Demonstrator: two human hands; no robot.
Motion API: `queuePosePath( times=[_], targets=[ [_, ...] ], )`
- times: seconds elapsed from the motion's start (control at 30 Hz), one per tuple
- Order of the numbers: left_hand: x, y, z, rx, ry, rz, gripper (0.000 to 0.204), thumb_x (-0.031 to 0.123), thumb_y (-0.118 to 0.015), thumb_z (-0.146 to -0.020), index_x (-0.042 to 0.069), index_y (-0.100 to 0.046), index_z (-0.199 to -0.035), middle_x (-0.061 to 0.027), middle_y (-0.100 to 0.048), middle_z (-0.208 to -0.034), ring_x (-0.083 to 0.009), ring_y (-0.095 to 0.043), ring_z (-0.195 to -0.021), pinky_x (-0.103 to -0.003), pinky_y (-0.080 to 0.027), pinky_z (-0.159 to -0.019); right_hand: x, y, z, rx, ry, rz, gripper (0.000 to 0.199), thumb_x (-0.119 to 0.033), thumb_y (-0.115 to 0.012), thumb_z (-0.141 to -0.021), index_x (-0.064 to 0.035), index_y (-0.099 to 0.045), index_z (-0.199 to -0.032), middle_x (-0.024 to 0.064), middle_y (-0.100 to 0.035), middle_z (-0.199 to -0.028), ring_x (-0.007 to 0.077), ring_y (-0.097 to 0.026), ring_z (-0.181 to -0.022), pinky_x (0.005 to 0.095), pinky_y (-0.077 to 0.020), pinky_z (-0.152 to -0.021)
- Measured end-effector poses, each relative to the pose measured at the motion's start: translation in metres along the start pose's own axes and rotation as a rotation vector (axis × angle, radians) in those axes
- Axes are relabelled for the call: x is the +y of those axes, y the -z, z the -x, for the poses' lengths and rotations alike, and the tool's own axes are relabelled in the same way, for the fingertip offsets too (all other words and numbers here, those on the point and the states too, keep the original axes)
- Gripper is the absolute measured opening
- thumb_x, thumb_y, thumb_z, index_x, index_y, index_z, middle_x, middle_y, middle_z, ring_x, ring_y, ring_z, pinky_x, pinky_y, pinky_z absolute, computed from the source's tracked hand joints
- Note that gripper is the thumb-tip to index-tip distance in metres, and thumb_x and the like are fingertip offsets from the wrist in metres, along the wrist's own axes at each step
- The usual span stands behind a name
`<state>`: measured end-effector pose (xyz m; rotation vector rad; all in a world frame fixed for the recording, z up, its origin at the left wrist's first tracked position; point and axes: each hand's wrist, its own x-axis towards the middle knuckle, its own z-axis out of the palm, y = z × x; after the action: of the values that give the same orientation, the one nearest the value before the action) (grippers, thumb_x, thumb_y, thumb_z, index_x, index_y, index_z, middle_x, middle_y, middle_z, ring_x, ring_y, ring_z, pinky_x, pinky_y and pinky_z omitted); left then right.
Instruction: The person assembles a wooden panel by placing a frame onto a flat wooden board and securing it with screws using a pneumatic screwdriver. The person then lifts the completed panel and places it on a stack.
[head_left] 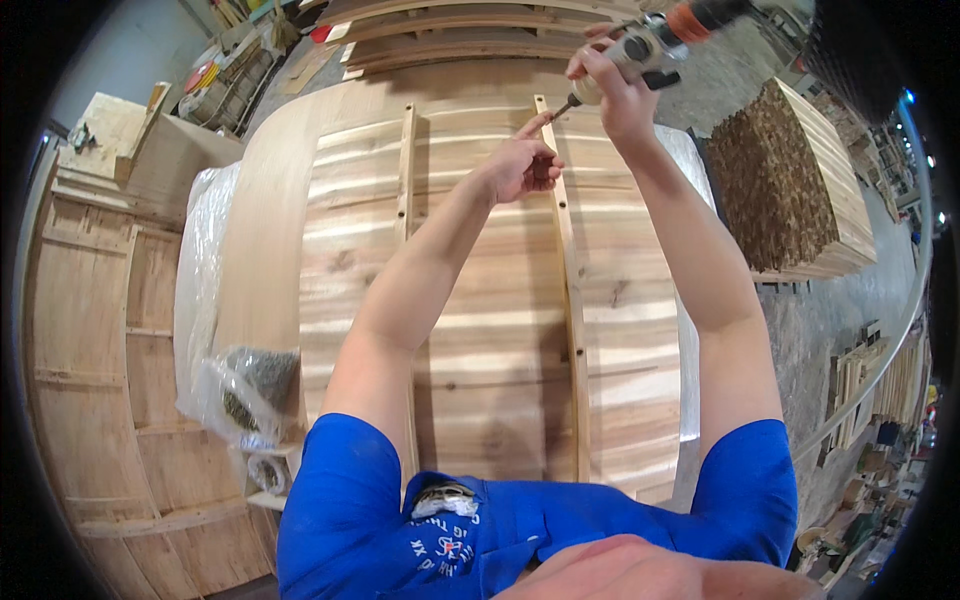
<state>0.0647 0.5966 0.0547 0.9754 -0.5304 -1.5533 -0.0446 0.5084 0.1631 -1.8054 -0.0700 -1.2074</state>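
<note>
Right grip [618, 88] wrapped round the grey-and-orange power drill [637, 46]; left grip [527, 167] half-curled, contents unclear. That tilted dark metal bit [569, 105] could skid off the pale wooden strip [572, 275] into it!

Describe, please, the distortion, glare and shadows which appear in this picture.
Head view: the framed wooden panel at far left bows near the black rim; head view: the clear plastic wrap shows whitish glare; head view: shadow-like darkness runs beside the left wooden batten.
</note>
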Motion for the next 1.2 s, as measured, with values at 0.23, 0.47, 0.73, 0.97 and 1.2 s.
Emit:
queuePosePath(
  times=[0.23, 0.47, 0.73, 0.97, 1.2],
  targets=[
    [0.010, 0.050, -0.106, -0.040, -0.001, -0.011, 0.075, -0.004, -0.037, -0.081, 0.033, -0.011, -0.140, -0.0020, -0.049, -0.062, -0.0092, -0.048, -0.051, -0.028, -0.046, -0.051, 0.105, 0.011, -0.035, 0.015, -0.086, 0.096, 0.013, -0.008, -0.051, -0.082, 0.0006, -0.051, -0.093, 0.0077, -0.056, -0.078, 0.0151, -0.055, -0.082, 0.0313, -0.0454, -0.071],
    [0.000, 0.084, -0.159, 0.028, -0.004, -0.136, 0.066, 0.002, -0.037, -0.086, 0.033, -0.014, -0.140, -0.0018, -0.049, -0.067, -0.0070, -0.046, -0.053, -0.028, -0.047, -0.055, 0.185, 0.009, -0.040, 0.080, -0.178, 0.197, 0.015, -0.010, -0.049, -0.084, -0.0023, -0.051, -0.097, 0.0071, -0.054, -0.085, 0.0153, -0.054, -0.085, 0.0314, -0.0451, -0.072],
    [-0.012, 0.099, -0.167, 0.024, -0.010, -0.140, 0.065, 0.006, -0.042, -0.086, 0.028, -0.015, -0.141, -0.0037, -0.050, -0.071, -0.0092, -0.047, -0.055, -0.029, -0.047, -0.058, 0.215, 0.004, -0.035, 0.142, -0.230, 0.208, 0.018, -0.012, -0.047, -0.086, -0.0056, -0.050, -0.102, 0.0063, -0.052, -0.093, 0.0155, -0.053, -0.089, 0.0315, -0.0448, -0.074],
    [-0.035, 0.100, -0.156, 0.279, -0.142, -0.127, 0.078, 0.002, -0.047, -0.083, 0.009, 0.004, -0.141, -0.0115, -0.054, -0.081, -0.0168, -0.055, -0.065, -0.031, -0.049, -0.064, 0.227, 0.010, -0.029, 0.188, -0.257, 0.230, 0.021, -0.013, -0.046, -0.087, -0.0085, -0.049, -0.107, 0.0057, -0.050, -0.100, 0.0157, -0.052, -0.092, 0.0316, -0.0445, -0.076],
    [-0.043, 0.105, -0.149, 0.196, -0.166, -0.144, 0.080, 0.001, -0.048, -0.081, 0.006, 0.005, -0.140, -0.0127, -0.055, -0.082, -0.0191, -0.057, -0.067, -0.033, -0.051, -0.066, 0.231, 0.008, -0.028, 0.210, -0.282, 0.226, 0.024, -0.015, -0.044, -0.088, -0.0114, -0.049, -0.111, 0.0050, -0.048, -0.107, 0.0159, -0.051, -0.095, 0.0317, -0.0442, -0.077]
  ],
)
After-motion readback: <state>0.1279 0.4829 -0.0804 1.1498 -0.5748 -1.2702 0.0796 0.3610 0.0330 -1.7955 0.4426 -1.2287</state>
